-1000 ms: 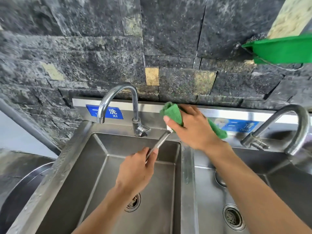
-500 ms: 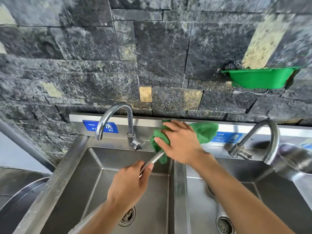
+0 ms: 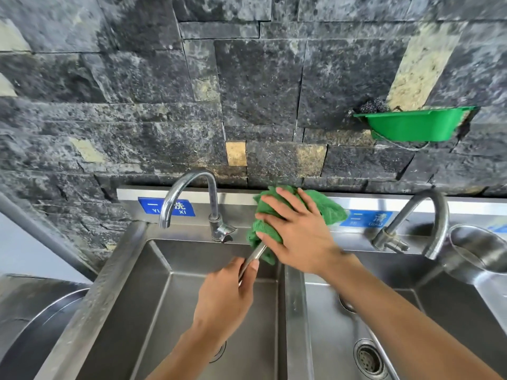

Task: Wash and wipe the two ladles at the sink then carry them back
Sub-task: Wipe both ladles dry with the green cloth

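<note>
Basins first: the left stainless basin (image 3: 153, 297) shows its drain half hidden under our forearm, and the right basin (image 3: 444, 311) has a round perforated strainer (image 3: 367, 357). On the rough dark stone wall a green plastic basket (image 3: 411, 127) carries a wiry black scrubber (image 3: 374, 105). A shiny round steel bowl (image 3: 477, 250) sits at the far right. Our left hand (image 3: 225, 303) curls round the ladle (image 3: 253, 257) by its slim polished handle, above the left basin. Our right hand (image 3: 299, 237), fingers splayed, clasps a nubbly green cloth (image 3: 329, 209) bunched over the ladle's upper end.
</note>
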Demonstrator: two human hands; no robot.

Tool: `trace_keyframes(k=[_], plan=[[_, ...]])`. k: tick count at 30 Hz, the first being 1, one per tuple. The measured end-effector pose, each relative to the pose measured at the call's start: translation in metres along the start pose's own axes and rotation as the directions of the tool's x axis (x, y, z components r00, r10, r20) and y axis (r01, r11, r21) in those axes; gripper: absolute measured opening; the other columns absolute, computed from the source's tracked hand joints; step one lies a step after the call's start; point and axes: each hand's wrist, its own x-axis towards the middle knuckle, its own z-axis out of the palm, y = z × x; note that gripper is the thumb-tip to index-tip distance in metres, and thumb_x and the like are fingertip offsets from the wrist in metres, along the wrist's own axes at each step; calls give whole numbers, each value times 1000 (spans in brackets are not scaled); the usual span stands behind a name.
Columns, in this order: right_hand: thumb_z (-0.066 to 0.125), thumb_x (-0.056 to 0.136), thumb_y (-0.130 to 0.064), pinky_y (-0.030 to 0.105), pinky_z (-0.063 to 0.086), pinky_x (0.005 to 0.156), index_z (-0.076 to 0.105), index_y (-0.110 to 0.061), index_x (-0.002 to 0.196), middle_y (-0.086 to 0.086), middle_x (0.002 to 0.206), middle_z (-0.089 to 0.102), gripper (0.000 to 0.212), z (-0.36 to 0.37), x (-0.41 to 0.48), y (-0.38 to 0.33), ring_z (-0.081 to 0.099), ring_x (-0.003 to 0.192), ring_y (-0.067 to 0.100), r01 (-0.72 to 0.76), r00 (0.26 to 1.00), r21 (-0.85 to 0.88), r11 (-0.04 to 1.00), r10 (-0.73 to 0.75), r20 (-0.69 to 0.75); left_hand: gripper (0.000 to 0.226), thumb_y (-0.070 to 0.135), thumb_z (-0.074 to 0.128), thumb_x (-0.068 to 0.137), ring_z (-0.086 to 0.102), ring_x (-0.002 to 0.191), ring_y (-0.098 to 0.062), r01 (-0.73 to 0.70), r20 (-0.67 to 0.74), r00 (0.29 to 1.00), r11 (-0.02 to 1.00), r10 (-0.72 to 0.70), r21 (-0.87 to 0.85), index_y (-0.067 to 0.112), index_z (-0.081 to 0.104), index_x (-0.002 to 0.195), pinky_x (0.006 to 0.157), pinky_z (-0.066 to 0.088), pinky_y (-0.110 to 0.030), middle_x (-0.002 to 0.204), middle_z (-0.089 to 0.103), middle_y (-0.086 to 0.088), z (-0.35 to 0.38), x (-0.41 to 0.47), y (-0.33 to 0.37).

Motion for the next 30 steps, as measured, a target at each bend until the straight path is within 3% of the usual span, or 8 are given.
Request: trace_keyframes(k=[4,8,12,17,20,24,27,30], plan=[[34,93,-64,43,44,110,68,-34,120,-5,131,66,53,-25,25,16,60,124,24,-211,964,153,966,180,194,41,51,44,97,43,50,-20,9,2,1000,999,-9,-47,24,39,67,49,30,-30,49,44,3,-1,-9,-1],[50,96,-60,37,49,96,72,-24,97,3,101,75,42,-44,31,35,66,100,26,-630,776,530,567,473,417,43,52,45,96,40,50,-18,23,4,1000,996,-23,-80,22,38,66,47,27,-24,52,46,5,-4,-21,1],[54,94,-61,41,48,104,69,-27,99,3,109,73,37,-24,6,22,67,108,25,-651,702,691,313,595,392,40,53,45,96,41,51,-17,50,-2,999,997,-50,-65,26,39,67,48,28,-25,53,48,8,-5,-23,0],[42,99,-52,51,30,119,65,-24,134,8,151,51,50,12,-25,-5,42,143,33,-263,956,347,900,292,-33,36,49,45,97,40,49,-17,37,8,999,999,-37,-16,24,42,71,51,29,-30,48,41,4,3,-22,0],[44,96,-57,57,33,116,67,-35,132,2,152,51,48,14,-20,-4,43,142,34,-149,988,137,979,152,-17,36,48,46,97,40,49,-19,30,13,999,997,-29,-65,21,47,74,50,35,-33,48,42,3,5,-23,0],[36,97,-63,44,43,110,67,-34,127,-1,139,61,53,-17,7,8,54,131,26,-247,969,235,940,232,88,37,47,48,97,39,51,-20,29,-2,1000,993,-29,-116,21,46,70,50,34,-31,51,44,4,3,-26,3],[34,100,-66,33,49,93,70,-20,98,-2,101,70,58,-54,17,1,67,96,18,-610,748,678,410,581,321,40,45,50,97,40,55,-23,63,-7,998,980,-66,-186,18,44,68,51,32,-29,52,42,3,1,-27,11],[54,97,-58,35,59,87,75,-14,92,2,104,78,48,-42,8,-3,72,88,13,-412,559,867,-282,673,485,42,42,51,98,36,52,-19,97,-28,994,964,-107,-246,16,42,66,50,30,-27,50,41,3,4,-18,21]])
